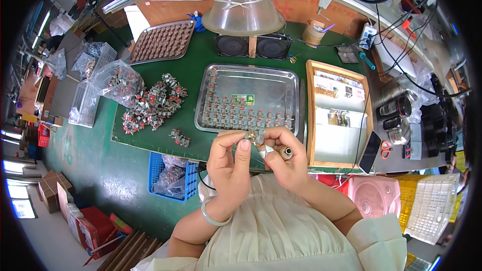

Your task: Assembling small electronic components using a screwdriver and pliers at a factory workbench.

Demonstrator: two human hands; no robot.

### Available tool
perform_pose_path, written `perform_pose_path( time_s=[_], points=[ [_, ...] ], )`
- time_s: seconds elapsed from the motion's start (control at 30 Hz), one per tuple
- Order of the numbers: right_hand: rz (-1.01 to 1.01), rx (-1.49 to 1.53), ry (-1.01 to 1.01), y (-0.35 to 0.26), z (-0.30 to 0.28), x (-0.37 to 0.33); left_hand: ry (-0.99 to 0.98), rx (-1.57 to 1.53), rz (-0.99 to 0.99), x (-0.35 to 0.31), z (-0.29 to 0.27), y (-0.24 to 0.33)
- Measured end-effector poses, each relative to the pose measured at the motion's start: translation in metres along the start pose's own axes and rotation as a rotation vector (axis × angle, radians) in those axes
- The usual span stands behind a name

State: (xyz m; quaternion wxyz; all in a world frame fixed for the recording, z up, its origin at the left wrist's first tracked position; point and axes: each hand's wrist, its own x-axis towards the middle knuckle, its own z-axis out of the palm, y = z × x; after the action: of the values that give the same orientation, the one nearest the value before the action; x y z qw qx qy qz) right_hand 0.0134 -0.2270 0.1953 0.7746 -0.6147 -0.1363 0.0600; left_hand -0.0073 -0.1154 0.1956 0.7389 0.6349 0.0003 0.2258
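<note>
My left hand (231, 163) and my right hand (286, 163) meet just off the front edge of a steel tray (273, 81). A small brass-and-silver metal component (252, 135) is pinched between the fingertips of both hands. A white wrap covers part of my right thumb. In the curled fingers of my right hand also sits a tan cylindrical piece (286, 152) with a round hole in its end; its other end is hidden. The tray holds rows of small silver components (236, 110) with red parts. Left of it lies a heap of similar components (155, 103), with a few loose ones (179, 138) nearer me.
A second filled tray (163, 42) stands far left, by a plastic bag of components (119, 83). Two black fans (251, 46) sit under a hood (244, 12). At right are a wooden-framed box (312, 115), a phone (370, 152) and orange scissors (385, 149); cables hang above.
</note>
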Motion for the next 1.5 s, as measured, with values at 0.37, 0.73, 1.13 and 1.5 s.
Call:
perform_pose_path(
  time_s=[0.37,0.73,1.13,1.5],
  points=[
    [0.274,0.224,-0.008,-0.015,-0.024,0.019,-0.017,0.013,-0.007,0.015,0.019,-0.001],
    [-0.068,-0.147,0.039,-0.002,-0.041,0.016,-0.012,-0.007,-0.155,0.022,0.036,-0.003],
    [0.266,0.494,-0.046,-0.01,-0.04,0.025,-0.125,-0.104,-0.176,0.038,0.029,0.0],
    [0.309,0.282,-0.052,-0.007,-0.015,0.034,-0.054,-0.129,-0.229,0.044,0.002,-0.006]
  ],
)
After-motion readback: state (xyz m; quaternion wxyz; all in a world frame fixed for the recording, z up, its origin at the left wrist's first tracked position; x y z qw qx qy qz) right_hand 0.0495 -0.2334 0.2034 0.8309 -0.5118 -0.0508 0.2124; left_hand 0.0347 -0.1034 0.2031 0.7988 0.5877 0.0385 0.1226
